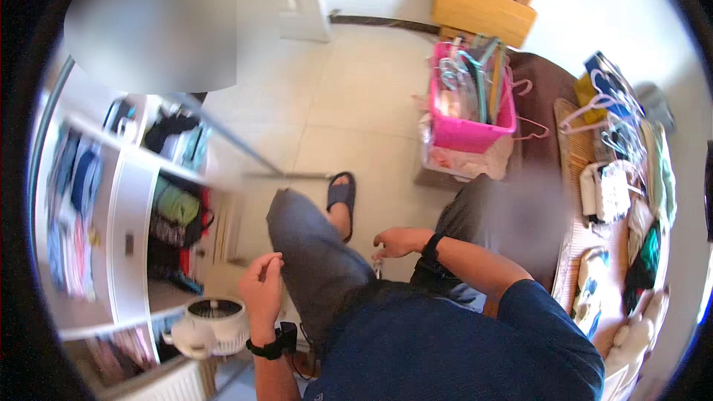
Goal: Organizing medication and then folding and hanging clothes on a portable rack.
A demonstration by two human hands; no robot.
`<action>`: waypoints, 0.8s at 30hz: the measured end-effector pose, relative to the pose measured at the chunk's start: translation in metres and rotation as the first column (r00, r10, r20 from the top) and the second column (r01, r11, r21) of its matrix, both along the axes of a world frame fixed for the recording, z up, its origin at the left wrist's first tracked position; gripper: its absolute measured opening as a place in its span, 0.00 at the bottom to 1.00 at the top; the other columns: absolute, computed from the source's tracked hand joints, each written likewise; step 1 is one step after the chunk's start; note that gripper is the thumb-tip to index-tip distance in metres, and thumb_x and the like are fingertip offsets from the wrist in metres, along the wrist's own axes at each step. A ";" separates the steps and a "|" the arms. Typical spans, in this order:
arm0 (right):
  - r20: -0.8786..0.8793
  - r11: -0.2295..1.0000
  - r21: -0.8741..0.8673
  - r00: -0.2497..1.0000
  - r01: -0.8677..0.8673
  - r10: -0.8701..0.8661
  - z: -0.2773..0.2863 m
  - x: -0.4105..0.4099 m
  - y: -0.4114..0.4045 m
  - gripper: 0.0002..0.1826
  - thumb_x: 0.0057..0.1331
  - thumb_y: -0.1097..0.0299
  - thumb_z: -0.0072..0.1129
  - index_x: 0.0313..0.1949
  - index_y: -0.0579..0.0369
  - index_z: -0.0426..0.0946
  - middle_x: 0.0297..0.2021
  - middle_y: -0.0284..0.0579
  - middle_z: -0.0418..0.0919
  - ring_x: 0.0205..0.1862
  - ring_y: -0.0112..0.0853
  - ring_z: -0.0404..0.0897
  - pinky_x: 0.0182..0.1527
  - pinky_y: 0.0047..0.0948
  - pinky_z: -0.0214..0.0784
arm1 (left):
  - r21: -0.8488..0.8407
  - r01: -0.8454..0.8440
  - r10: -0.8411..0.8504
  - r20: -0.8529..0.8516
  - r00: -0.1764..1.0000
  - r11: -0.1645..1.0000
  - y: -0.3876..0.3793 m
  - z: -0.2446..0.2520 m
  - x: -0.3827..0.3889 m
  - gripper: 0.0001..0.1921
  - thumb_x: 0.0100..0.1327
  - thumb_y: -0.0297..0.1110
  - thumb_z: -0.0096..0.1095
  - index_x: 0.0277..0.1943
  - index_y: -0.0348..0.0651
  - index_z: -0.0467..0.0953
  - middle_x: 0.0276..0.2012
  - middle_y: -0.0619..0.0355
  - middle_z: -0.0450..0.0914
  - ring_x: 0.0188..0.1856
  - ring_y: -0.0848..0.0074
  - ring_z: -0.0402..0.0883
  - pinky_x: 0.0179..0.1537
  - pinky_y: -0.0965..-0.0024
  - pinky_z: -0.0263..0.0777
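Observation:
My left hand (260, 284) is raised beside my left knee, its fingers bent and the tips close to the thumb. I see nothing in it, though a tiny thing between the tips could be hidden. A black wristband (273, 342) with a dark box-like part circles that wrist. Between my legs, my right hand (401, 242) hangs with loosely curled fingers, a gap before the thumb and nothing visible in its grasp. Just below it is a small shiny thing (378, 268), too blurred to name. Grey trousers (312, 250) cover my spread legs.
A pink plastic basket (473, 136) of clothes hangers stands ahead right. Behind it leans a wooden folding stool (484, 8). Clothes and hangers lie on a woven mat (568, 122) at right. At left are an open wardrobe (131, 206), a grey pole (234, 142) and a white fan (223, 326).

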State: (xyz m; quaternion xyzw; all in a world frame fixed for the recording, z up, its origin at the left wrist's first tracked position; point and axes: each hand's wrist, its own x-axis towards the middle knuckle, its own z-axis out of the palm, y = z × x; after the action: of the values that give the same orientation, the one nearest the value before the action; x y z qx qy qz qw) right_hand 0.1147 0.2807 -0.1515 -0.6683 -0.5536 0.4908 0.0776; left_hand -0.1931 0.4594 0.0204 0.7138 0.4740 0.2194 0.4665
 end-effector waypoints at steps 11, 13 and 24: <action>0.130 0.111 0.599 0.040 0.793 -0.991 0.107 0.257 -0.100 0.22 0.70 0.51 0.69 0.48 0.60 0.86 0.42 0.64 0.90 0.47 0.58 0.90 0.53 0.53 0.81 | 0.277 0.451 -0.492 0.098 0.865 0.849 0.018 0.020 0.198 0.06 0.76 0.22 0.69 0.51 0.30 0.86 0.50 0.49 0.91 0.48 0.71 0.90 0.53 0.68 0.84; 0.153 0.083 0.687 -0.032 0.722 -0.988 0.100 0.290 -0.121 0.24 0.68 0.54 0.72 0.50 0.65 0.84 0.47 0.64 0.90 0.51 0.54 0.90 0.57 0.50 0.80 | 0.204 0.491 -0.513 0.073 0.855 0.847 0.029 0.011 0.215 0.07 0.77 0.23 0.69 0.53 0.30 0.86 0.52 0.50 0.91 0.51 0.73 0.89 0.55 0.69 0.83; -0.220 -0.110 0.103 -0.085 0.989 -0.972 0.053 0.354 -0.118 0.25 0.76 0.68 0.63 0.71 0.50 0.75 0.50 0.44 0.86 0.46 0.40 0.89 0.38 0.48 0.90 | -0.058 0.740 -0.741 -0.002 0.671 0.670 0.029 -0.113 0.464 0.30 0.79 0.38 0.69 0.75 0.27 0.73 0.67 0.38 0.84 0.62 0.65 0.88 0.59 0.60 0.85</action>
State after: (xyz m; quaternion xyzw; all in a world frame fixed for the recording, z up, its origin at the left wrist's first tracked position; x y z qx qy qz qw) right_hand 0.4683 0.1630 -0.0986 -0.8257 0.0682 0.2290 0.5110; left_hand 0.2704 0.4885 -0.0923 0.8348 0.1556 -0.0099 0.5281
